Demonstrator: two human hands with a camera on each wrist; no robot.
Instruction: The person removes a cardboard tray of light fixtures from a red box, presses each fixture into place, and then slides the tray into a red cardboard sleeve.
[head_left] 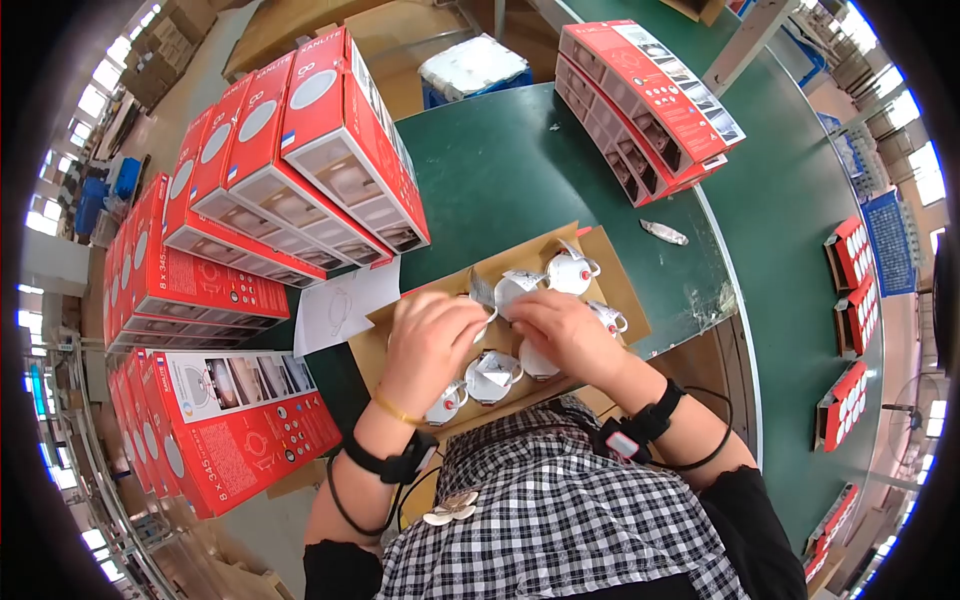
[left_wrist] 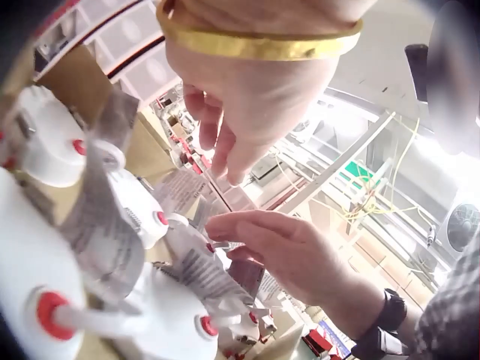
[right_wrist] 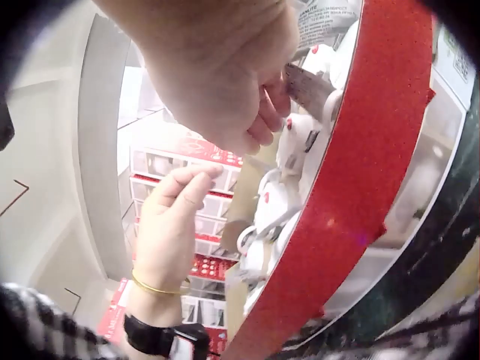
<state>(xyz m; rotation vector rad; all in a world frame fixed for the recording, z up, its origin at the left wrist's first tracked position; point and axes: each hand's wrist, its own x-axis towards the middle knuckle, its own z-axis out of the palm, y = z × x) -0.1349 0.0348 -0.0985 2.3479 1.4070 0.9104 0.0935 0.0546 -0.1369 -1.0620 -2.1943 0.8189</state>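
Green bench [head_left: 480, 150]: light fittings [head_left: 570, 274] lay in open carton [head_left: 624, 280] below left hand [head_left: 430, 335] and right hand [head_left: 570, 330].
I could not tell what either hand's fingers [left_wrist: 238, 159] grasped; crowding risked snagging printed labels [left_wrist: 105, 244] on cables [left_wrist: 105, 321].

I see the green table [head_left: 480, 160] brightly lit, its right edge bowed by lens distortion; black vignetting darkens my head view's corners; glare bleaches the left wrist view's right side; both wrist views look hazy.
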